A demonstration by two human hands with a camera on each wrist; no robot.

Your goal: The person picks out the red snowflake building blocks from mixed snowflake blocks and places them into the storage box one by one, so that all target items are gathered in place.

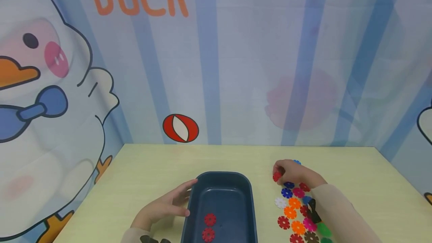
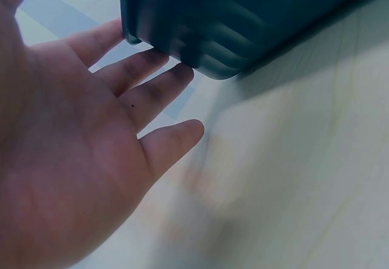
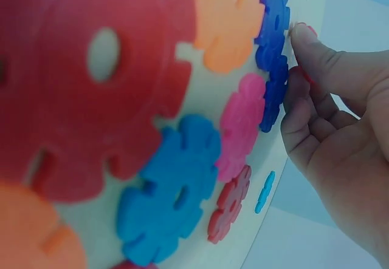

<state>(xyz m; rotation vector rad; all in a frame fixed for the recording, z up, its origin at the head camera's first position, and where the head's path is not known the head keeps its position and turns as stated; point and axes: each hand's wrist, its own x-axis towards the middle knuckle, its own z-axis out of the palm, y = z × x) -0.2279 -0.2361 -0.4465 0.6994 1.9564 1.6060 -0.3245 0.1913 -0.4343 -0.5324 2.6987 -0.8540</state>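
My right hand (image 1: 294, 172) pinches a red notched plastic disc (image 1: 276, 176) between thumb and fingers at the far end of a group of discs. In the right wrist view, only the edge of that disc shows behind the thumb. A dark blue rectangular tray (image 1: 236, 205) stands near the middle of the table, with two red notched discs (image 1: 210, 219) lying flat in it. My left hand (image 1: 165, 205) touches the tray's left side with fingers extended. From the left wrist, the palm (image 2: 67, 147) shows bare, with fingertips against the tray's outer wall.
Several loose notched discs in orange (image 1: 290, 212), blue (image 1: 287, 192), white (image 1: 280, 202), pink (image 1: 309, 224) and green (image 1: 324, 230) lie right of the tray, partly under my right forearm. The pale table (image 1: 152, 160) ends at a printed cloth backdrop (image 1: 243, 66).
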